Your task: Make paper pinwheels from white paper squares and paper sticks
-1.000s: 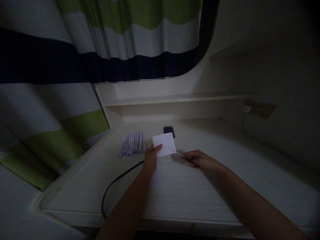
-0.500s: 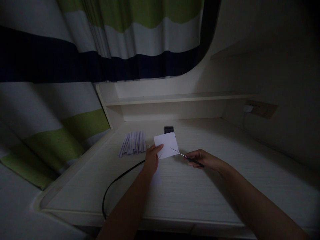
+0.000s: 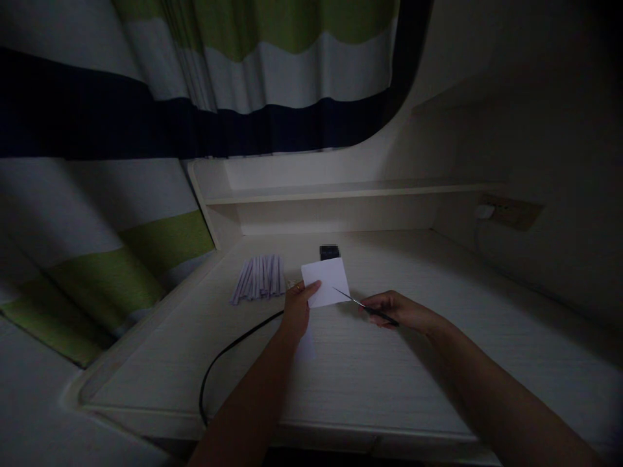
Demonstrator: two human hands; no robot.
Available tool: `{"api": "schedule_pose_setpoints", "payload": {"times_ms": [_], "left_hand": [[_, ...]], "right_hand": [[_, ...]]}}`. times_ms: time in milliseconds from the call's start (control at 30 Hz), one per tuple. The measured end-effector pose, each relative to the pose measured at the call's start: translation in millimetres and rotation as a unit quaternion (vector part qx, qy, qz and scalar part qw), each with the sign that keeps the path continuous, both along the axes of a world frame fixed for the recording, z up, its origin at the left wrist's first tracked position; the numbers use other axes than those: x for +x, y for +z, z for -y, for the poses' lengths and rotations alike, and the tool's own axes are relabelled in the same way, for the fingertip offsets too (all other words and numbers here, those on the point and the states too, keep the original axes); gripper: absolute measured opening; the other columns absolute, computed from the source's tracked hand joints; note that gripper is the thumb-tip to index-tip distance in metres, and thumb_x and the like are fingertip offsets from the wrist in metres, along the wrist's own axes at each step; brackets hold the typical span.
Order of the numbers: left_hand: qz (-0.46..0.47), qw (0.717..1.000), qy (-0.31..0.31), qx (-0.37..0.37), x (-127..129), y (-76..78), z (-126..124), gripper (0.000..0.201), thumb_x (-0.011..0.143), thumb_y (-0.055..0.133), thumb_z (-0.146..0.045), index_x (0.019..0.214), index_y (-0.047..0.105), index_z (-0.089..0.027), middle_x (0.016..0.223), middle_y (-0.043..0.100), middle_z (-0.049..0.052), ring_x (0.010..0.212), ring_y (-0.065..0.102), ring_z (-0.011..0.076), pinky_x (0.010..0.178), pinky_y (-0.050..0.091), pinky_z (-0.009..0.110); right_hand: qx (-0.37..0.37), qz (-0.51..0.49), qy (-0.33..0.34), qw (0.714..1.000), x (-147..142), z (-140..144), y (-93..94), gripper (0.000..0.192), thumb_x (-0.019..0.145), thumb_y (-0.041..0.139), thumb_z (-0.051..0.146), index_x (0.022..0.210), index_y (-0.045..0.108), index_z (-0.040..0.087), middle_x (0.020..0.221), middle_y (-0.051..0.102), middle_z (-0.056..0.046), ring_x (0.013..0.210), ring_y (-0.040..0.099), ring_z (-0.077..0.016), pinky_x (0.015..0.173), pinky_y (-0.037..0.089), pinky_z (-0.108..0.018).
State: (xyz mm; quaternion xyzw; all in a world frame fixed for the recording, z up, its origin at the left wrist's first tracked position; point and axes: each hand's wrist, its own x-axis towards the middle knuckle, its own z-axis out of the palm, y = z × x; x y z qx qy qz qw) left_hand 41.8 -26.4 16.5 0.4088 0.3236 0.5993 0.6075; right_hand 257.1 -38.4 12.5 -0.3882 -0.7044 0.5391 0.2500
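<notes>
We see the left hand (image 3: 296,307) raised a little above a pale wooden desk (image 3: 370,363), its thumb and fingers pinched on the lower left edge of a white sheet of paper (image 3: 326,281). The sheet stands tilted, its face turned toward us, and it is held in the air over the middle of the desk, just in front of a small dark object (image 3: 329,251) whose kind we cannot make out in the dim light.

The right hand (image 3: 396,311) is closed around the dark handles of a pair of scissors (image 3: 365,307). The thin blades point up and to the left, and their tip lies at the lower right edge of the sheet; whether the blades touch the paper or stop just short of it we cannot tell, and we cannot tell how far they are parted.

To the left of the sheet, a fanned bundle of narrow white paper strips (image 3: 259,277) lies flat on the desk. A black cable (image 3: 228,360) curves from near the left wrist down to the front edge of the desk. A second pale scrap of paper (image 3: 305,347) lies on the desk below the left hand.

Behind the desk runs a low shelf (image 3: 350,190), and a curtain (image 3: 146,130) striped in white, green and dark blue hangs at the left. A wall socket (image 3: 511,211) sits on the right wall.
</notes>
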Motion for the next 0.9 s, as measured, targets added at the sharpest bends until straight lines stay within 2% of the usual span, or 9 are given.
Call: {"api": "schedule_pose_setpoints", "payload": {"times_ms": [400,633,900], "left_hand": [[0.028,0.999,-0.025,0.012,-0.8,-7.7,-3.6,0.025,0.057,0.067,-0.023,0.081,0.065,-0.015,0.078,0.067,0.005,0.073,0.061,0.0197,0.07,0.046,0.031],[0.005,0.999,-0.027,0.019,0.4,-11.8,-4.4,0.029,0.057,0.068,-0.023,0.082,0.064,-0.011,0.078,0.067,0.007,0.069,0.061,0.0181,0.068,0.045,0.03],[-0.024,0.999,-0.019,0.03,-1.5,-16.7,-7.3,0.035,0.057,0.068,-0.027,0.087,0.064,-0.01,0.083,0.066,0.01,0.071,0.061,0.0204,0.069,0.045,0.032]], "right_hand": [[-0.004,0.007,-0.023,1.0,-1.9,3.3,4.7,0.028,0.064,0.062,0.028,0.087,0.06,0.013,0.049,0.04,0.007,0.039,0.027,-0.0024,0.038,0.019,-0.019],[0.023,0.018,0.017,0.999,-1.1,3.8,5.6,0.026,0.067,0.06,0.032,0.086,0.06,0.015,0.05,0.037,0.008,0.04,0.026,-0.0029,0.039,0.019,-0.019],[0.012,0.016,0.016,1.0,-1.6,2.5,4.1,0.028,0.067,0.061,0.032,0.088,0.058,0.015,0.051,0.039,0.008,0.039,0.027,-0.0026,0.038,0.02,-0.019]]}}
